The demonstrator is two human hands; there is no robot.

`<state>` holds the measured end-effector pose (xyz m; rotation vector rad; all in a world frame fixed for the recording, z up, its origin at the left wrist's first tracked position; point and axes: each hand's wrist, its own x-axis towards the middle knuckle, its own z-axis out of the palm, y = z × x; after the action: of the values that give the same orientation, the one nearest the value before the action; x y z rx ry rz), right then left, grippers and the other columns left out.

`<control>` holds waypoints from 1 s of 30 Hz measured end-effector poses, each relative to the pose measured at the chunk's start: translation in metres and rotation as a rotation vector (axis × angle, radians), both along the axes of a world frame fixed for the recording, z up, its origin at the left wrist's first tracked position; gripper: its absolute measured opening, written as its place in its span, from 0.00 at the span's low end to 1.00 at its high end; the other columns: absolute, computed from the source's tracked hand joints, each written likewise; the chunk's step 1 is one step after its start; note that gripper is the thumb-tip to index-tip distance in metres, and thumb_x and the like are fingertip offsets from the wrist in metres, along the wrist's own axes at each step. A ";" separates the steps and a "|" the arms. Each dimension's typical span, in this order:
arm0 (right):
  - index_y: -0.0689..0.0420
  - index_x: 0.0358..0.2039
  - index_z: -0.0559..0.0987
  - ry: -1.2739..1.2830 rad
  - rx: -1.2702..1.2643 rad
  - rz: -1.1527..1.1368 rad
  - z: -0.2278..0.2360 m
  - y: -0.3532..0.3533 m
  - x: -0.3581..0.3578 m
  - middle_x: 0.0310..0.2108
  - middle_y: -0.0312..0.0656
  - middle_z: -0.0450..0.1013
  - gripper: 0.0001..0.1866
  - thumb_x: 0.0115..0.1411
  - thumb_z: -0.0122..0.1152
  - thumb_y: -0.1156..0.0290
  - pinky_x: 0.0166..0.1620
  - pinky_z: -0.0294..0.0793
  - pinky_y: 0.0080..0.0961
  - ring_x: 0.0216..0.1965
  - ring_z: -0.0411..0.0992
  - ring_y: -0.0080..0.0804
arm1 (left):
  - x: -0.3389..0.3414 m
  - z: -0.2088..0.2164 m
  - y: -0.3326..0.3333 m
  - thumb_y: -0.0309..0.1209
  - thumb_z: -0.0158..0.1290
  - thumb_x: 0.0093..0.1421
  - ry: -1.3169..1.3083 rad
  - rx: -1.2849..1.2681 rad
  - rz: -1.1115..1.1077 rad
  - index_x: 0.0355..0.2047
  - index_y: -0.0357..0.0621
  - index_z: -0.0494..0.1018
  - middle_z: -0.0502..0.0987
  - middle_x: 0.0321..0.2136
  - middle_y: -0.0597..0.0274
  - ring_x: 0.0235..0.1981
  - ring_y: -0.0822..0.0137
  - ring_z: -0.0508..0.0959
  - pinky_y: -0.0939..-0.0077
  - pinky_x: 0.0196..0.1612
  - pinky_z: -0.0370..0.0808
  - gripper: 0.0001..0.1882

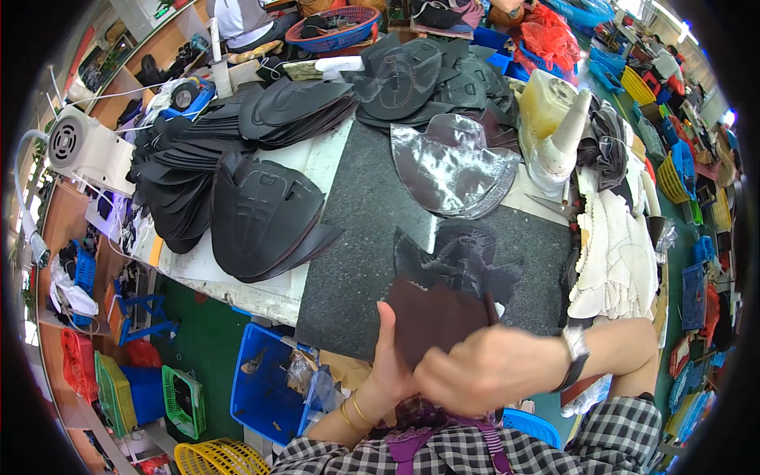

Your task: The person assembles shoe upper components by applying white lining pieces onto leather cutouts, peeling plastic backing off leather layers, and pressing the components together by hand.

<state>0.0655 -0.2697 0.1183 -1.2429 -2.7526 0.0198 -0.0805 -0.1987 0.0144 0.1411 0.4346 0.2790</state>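
Note:
A dark brown leather-like piece (435, 317) is raised above the near part of the dark work slab. My left hand (385, 380) grips its left edge, thumb upright along the side. My right hand (499, 368), slightly blurred, is closed at the piece's lower right; a thin dark edge or stick shows above its knuckles, and what its fingers hold is hidden. Just beyond, a dark cut piece (467, 253) with a patchy, shiny surface lies flat on the slab (348, 269). Farther back lies a glossy brown cut piece (455, 162) of curved outline.
Stacked black cut pieces (265, 206) cover the left of the table, with more black pieces (404, 75) at the back. A yellowish plastic container (546, 103) and white cone (566, 131) stand back right, near white cloths (609, 253). A blue bin (265, 380) sits below the table's front edge.

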 end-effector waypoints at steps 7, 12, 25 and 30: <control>0.61 0.48 0.70 1.717 -0.350 -0.684 -0.048 -0.003 0.081 0.41 0.38 0.72 0.14 0.69 0.46 0.65 0.45 0.72 0.26 0.43 0.72 0.27 | -0.018 0.000 0.011 0.60 0.40 0.58 0.040 0.117 -0.065 0.62 0.39 0.58 0.60 0.62 0.48 0.63 0.48 0.61 0.49 0.65 0.55 0.42; 0.59 0.48 0.70 1.885 -0.826 -0.513 -0.076 -0.010 0.092 0.49 0.41 0.67 0.12 0.64 0.49 0.78 0.52 0.68 0.28 0.49 0.68 0.29 | -0.021 -0.007 0.018 0.50 0.45 0.55 -0.369 -0.295 0.006 0.62 0.37 0.57 0.63 0.60 0.45 0.61 0.47 0.64 0.49 0.64 0.58 0.39; 0.61 0.35 0.69 1.879 -1.145 -0.066 -0.092 -0.031 0.119 0.48 0.50 0.69 0.11 0.54 0.62 0.82 0.54 0.67 0.35 0.50 0.68 0.40 | -0.009 -0.003 0.050 0.42 0.40 0.61 -0.432 -0.256 -0.102 0.63 0.34 0.53 0.60 0.62 0.44 0.63 0.47 0.62 0.50 0.65 0.55 0.34; 0.58 0.44 0.67 1.676 -0.949 -0.736 -0.076 -0.037 0.097 0.43 0.41 0.73 0.20 0.54 0.66 0.78 0.42 0.73 0.20 0.42 0.72 0.23 | 0.003 0.002 0.050 0.49 0.38 0.64 -0.457 -0.105 -0.125 0.64 0.34 0.51 0.54 0.65 0.45 0.66 0.50 0.57 0.52 0.66 0.54 0.37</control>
<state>0.1622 -0.3070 0.0428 -1.2280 -0.7162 1.5212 -0.0775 -0.1486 0.0167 -0.0010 -0.0140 0.1575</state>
